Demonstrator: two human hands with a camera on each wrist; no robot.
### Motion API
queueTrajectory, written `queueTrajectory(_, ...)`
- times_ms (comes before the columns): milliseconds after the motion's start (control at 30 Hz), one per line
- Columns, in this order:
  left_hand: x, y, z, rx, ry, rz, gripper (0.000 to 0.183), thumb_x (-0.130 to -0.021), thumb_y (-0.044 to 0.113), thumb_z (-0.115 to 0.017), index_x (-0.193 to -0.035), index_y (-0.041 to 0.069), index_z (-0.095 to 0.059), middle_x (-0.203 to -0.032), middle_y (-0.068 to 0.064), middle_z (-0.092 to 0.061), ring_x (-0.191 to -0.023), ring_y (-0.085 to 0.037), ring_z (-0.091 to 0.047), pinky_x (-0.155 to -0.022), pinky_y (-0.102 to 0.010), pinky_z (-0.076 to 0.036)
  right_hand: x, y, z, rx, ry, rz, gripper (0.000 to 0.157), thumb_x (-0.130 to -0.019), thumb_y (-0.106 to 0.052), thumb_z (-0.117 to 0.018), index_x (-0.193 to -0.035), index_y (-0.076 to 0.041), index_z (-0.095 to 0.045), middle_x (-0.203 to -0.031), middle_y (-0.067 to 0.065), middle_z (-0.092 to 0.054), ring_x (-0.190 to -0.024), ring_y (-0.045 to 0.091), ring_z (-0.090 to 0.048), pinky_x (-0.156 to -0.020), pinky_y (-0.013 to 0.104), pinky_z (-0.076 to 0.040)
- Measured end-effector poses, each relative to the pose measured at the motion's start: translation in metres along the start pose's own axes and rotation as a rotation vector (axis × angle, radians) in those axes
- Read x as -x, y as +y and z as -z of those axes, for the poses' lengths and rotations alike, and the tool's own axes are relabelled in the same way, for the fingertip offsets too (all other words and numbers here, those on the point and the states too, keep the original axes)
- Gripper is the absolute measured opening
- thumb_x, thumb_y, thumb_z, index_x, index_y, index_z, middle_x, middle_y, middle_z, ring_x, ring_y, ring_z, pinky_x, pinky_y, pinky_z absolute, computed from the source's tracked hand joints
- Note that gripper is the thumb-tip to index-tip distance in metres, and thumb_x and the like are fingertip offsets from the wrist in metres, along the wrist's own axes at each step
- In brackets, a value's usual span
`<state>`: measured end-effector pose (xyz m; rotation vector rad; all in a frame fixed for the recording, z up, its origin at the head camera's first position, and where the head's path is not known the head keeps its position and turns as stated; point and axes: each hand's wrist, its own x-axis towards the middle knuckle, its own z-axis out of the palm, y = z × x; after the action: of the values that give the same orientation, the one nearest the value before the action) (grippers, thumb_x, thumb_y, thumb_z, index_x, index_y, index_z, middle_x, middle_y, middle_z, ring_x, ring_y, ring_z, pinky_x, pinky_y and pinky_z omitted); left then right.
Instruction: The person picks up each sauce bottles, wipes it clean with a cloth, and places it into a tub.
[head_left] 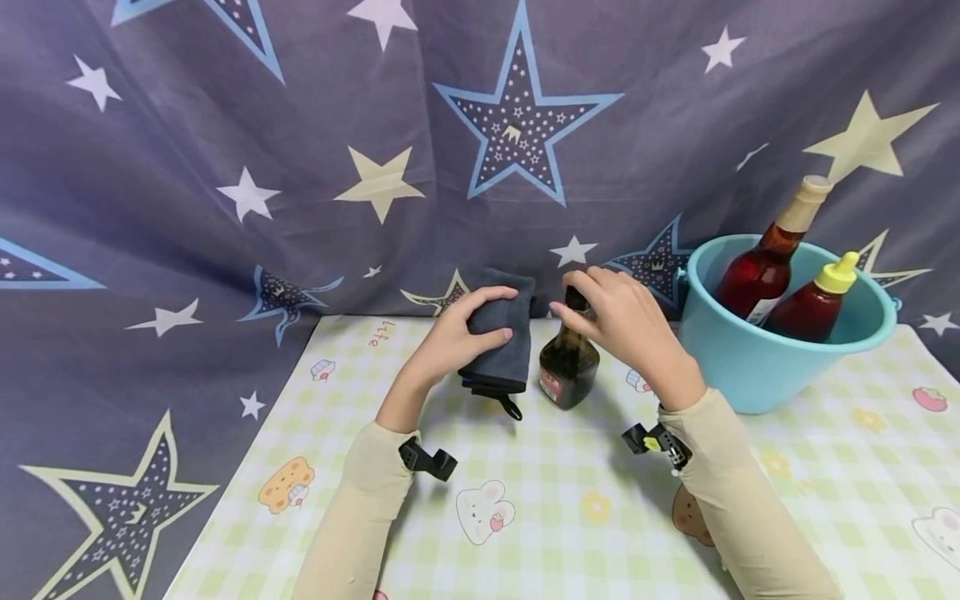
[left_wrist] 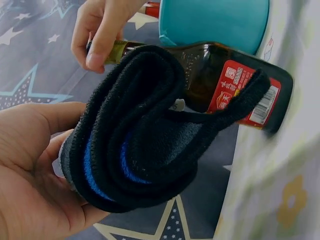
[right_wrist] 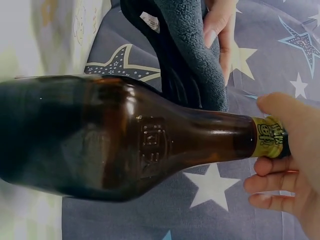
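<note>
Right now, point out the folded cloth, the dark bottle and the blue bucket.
Folded cloth (head_left: 513,317): head view, on its broad face.
Dark bottle (head_left: 573,365): head view, on its body.
Blue bucket (head_left: 750,367): head view, on its outer wall.

- Worktop (head_left: 540,562): green-and-white check, printed with cartoon animals and flowers (plus "life" near the back left corner).
- Light-blue bucket (head_left: 750,371), upright on the right side.
- Dark bottle (head_left: 573,375), near the middle; base contact unclear.

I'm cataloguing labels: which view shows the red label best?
The left wrist view: the red label is large, its barcode visible, though a black loop crosses it. Head shows it small; right wrist doesn't show it.
</note>
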<state>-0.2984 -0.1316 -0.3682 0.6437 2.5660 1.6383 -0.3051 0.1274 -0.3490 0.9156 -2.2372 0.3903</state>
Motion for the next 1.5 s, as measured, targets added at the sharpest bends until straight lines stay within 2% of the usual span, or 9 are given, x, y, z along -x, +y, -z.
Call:
queueTrajectory(233,-0.002,0.002,-0.009,0.144,0.011,-0.008,0.05,-0.096,0.015,-0.073,-0.141,0.033,-0.059,-0.151,0.001,-0.049,-0.127,-0.025,-0.056,-0.099,-0.044,-0.049,-0.002,-0.002,0.005,-0.03,-0.007,-0.025,0.025,-0.099,-0.028,-0.068,-0.113,-0.007,-0.07,-0.091,0.01,-0.067,-0.068,0.026,-0.057,-0.062,0.041,-0.048)
queueTrajectory(467,-0.001,0.01,-0.019,0.341,0.049,-0.033,0.051,-0.097,0.011,-0.07,-0.144,0.026,-0.057,-0.15,-0.001,-0.048,-0.121,-0.028,-0.06,-0.089,-0.039,-0.056,0.0,-0.003,0.004,-0.067,-0.015,-0.049,0.025,-0.106,-0.027,-0.056,-0.112,-0.007,-0.071,-0.088,0.007,-0.066,-0.067,0.021,-0.056,-0.06,0.038,-0.046)
queueTrajectory(600,-0.001,0.015,-0.029,0.414,0.038,-0.029,0.052,-0.098,0.01,-0.068,-0.145,0.026,-0.055,-0.148,-0.006,-0.049,-0.118,-0.03,-0.063,-0.085,-0.039,-0.058,0.001,-0.002,0.005,-0.068,-0.024,-0.058,0.025,-0.107,-0.026,-0.055,-0.113,-0.007,-0.07,-0.091,0.008,-0.069,-0.071,0.023,-0.06,-0.064,0.04,-0.05)
queueTrajectory(767,-0.002,0.016,-0.044,0.469,0.011,-0.003,0.051,-0.099,0.014,-0.067,-0.145,0.031,-0.054,-0.145,-0.007,-0.05,-0.119,-0.03,-0.063,-0.088,-0.04,-0.058,0.002,-0.001,0.004,-0.073,-0.037,-0.083,0.026,-0.106,-0.026,-0.055,-0.118,-0.007,-0.068,-0.098,0.01,-0.072,-0.078,0.027,-0.065,-0.069,0.044,-0.052)
queueTrajectory(867,-0.002,0.014,-0.05,0.468,0.005,0.006,0.051,-0.099,0.015,-0.067,-0.145,0.033,-0.053,-0.145,-0.007,-0.05,-0.12,-0.029,-0.062,-0.089,-0.04,-0.058,0.001,-0.002,0.003,-0.072,-0.04,-0.089,0.026,-0.106,-0.028,-0.055,-0.119,-0.008,-0.065,-0.098,0.01,-0.071,-0.076,0.027,-0.064,-0.068,0.044,-0.051)
queueTrajectory(1000,-0.002,0.011,-0.054,0.419,0.01,0.012,0.052,-0.098,0.018,-0.069,-0.145,0.035,-0.053,-0.147,-0.001,-0.049,-0.124,-0.025,-0.058,-0.092,-0.037,-0.055,0.0,-0.003,0.003,-0.063,-0.048,-0.094,0.025,-0.106,-0.028,-0.055,-0.118,-0.008,-0.063,-0.096,0.01,-0.071,-0.074,0.028,-0.063,-0.067,0.044,-0.051)
queueTrajectory(1500,-0.004,0.006,-0.058,0.313,0.013,-0.013,0.052,-0.097,0.017,-0.071,-0.144,0.031,-0.054,-0.147,0.002,-0.05,-0.125,-0.023,-0.056,-0.096,-0.038,-0.051,0.0,-0.004,0.005,-0.058,-0.054,-0.1,0.026,-0.107,-0.03,-0.054,-0.117,-0.007,-0.063,-0.098,0.011,-0.071,-0.078,0.031,-0.066,-0.071,0.047,-0.053)
